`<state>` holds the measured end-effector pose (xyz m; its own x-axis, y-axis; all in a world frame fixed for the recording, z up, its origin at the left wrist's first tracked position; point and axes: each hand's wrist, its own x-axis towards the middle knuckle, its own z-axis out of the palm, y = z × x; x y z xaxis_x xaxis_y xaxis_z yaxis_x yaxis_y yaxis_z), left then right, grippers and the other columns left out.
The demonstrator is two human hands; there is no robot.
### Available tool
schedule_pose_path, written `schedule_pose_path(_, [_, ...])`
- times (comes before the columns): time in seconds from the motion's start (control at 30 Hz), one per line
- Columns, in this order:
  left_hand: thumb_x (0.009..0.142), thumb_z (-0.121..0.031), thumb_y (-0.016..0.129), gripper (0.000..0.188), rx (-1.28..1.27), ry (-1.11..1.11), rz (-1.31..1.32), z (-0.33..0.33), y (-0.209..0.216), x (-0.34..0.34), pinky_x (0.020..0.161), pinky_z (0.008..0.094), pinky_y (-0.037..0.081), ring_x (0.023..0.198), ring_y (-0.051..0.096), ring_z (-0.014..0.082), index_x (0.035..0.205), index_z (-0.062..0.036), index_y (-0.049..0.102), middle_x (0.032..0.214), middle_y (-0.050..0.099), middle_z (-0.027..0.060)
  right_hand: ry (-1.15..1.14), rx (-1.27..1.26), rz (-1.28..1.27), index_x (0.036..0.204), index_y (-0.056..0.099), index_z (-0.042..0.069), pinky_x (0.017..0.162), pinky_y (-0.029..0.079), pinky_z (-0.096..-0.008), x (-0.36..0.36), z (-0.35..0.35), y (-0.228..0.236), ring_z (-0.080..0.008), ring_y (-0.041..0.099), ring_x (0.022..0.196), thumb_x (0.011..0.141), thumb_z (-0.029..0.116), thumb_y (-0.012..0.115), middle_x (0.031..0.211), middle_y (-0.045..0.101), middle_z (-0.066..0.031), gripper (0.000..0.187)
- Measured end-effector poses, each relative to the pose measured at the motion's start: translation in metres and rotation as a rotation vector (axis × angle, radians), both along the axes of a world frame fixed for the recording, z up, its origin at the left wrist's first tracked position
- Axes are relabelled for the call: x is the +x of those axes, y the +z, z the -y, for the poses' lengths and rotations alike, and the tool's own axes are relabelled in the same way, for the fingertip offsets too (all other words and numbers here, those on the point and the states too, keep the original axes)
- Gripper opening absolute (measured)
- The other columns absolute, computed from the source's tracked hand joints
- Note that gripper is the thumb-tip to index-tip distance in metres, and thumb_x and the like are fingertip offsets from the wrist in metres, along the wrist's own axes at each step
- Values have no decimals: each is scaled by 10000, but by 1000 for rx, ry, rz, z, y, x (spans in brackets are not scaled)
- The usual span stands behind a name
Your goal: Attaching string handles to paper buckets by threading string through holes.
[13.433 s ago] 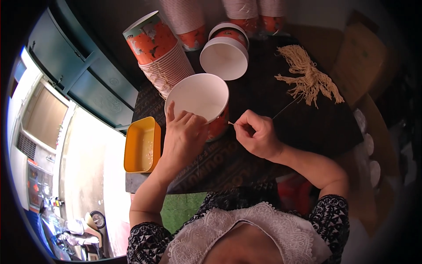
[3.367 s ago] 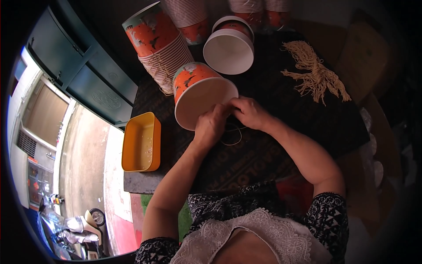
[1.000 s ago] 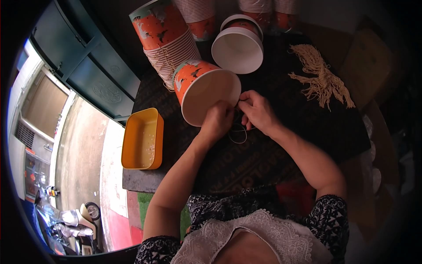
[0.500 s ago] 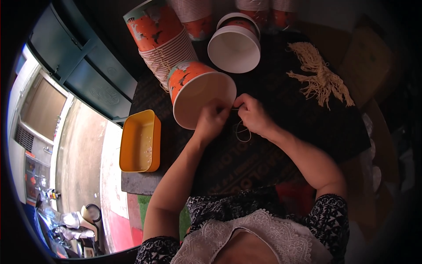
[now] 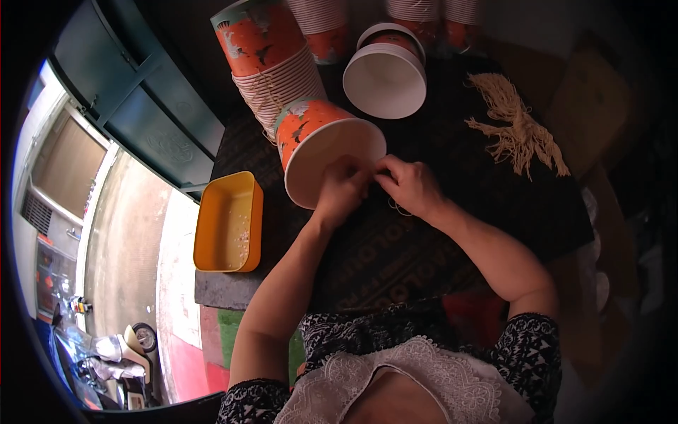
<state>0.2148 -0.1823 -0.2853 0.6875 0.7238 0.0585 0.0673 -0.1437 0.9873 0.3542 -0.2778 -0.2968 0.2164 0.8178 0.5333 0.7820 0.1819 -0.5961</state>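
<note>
An orange patterned paper bucket (image 5: 311, 124) lies tilted, its wide white mouth turned toward me. My left hand (image 5: 345, 189) is at the mouth, near the right side of the rim, with fingers bunched together; what they pinch is hidden. Just outside that rim my right hand (image 5: 408, 185) is closed on a thin pale cord (image 5: 400, 208), which hangs in a small loop below the fingers. Both hands' fingertips nearly meet. Behind the bucket leans a tall stack of matching buckets (image 5: 277, 85), with a pale cord hanging along its side.
A yellow rectangular tub (image 5: 205, 233) with small pale bits inside stands at the table's left edge. A bundle of beige cords (image 5: 519, 131) lies at right. Another bucket (image 5: 387, 81) lies mouth forward at the back, before more stacks (image 5: 413, 15). A green metal door (image 5: 159, 106) stands left.
The cord loop below my right hand has become smaller and sits closer under the fingers. Both hands stay close together at the bucket's rim. The whole view has shifted slightly.
</note>
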Motion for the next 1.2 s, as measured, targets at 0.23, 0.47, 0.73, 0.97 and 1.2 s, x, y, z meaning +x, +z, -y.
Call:
schedule_pose_path(0.23, [933, -200, 542, 191, -74, -48, -20, 4, 5, -5, 384, 205, 343, 433, 444, 74, 944, -13, 581, 623, 541, 27, -23, 44, -5, 870, 642, 29, 579, 518, -334, -3, -2, -7, -290, 683, 719, 818, 59, 657, 793, 674, -135, 61])
schedule_pose_path(0.47, [942, -171, 514, 193, -57, -63, -11, 5, 6, -6, 383, 215, 343, 420, 434, 73, 1004, -6, 592, 621, 546, 31, 8, 57, -190, 862, 644, 8, 579, 494, -292, -2, -5, -6, -185, 670, 674, 826, 41, 656, 747, 669, -124, 50])
schedule_pose_path(0.73, [896, -112, 572, 182, 323, 24, -13, -13, -21, -6, 588, 251, 469, 665, 568, 115, 1017, 20, 600, 758, 599, 54, 1, 37, -231, 859, 652, 10, 576, 485, -284, -3, -6, -4, -156, 654, 653, 829, 50, 662, 733, 665, -119, 52])
schedule_pose_path(0.97, [781, -19, 630, 192, 585, 19, -10, -8, -20, -2, 766, 339, 492, 829, 607, 260, 968, 23, 616, 902, 621, 146, 0, 38, -225, 870, 653, 8, 577, 486, -285, -3, -5, -5, -157, 655, 657, 826, 51, 665, 739, 667, -122, 63])
schedule_pose_path(1.2, [717, -13, 631, 135, 588, 15, -33, -4, -12, -2, 748, 381, 505, 823, 640, 342, 838, 40, 660, 857, 630, 222, -35, 76, -119, 863, 632, 13, 568, 502, -320, -5, -6, -9, -253, 678, 677, 817, 52, 669, 756, 666, -137, 71])
